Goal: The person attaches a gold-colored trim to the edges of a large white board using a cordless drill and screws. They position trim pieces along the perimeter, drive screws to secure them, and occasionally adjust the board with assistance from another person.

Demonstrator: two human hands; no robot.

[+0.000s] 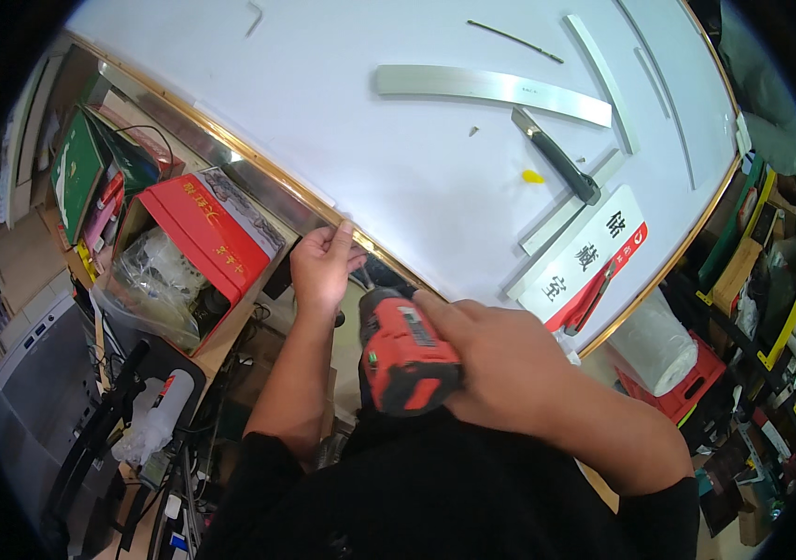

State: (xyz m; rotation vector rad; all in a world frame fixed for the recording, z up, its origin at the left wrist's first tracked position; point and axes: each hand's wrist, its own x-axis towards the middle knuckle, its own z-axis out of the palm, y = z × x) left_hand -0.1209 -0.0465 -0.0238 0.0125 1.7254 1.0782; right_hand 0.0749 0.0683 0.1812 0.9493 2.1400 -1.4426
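My right hand is wrapped round the grip of a red and black cordless drill. The drill's front end points away from me, at the near edge of a large white board. Along that edge runs a shiny gold trim. My left hand is closed at the trim, just left of the drill's front, its thumb on the edge and its fingers bent. What those fingers pinch, if anything, is too small to tell. The drill's tip shows only in part between the hands.
On the white board lie flat metal bars, a black-handled utility knife, a long drill bit, a white sign plate and a red-handled tool. Left stands a red box; right, a plastic-wrapped roll.
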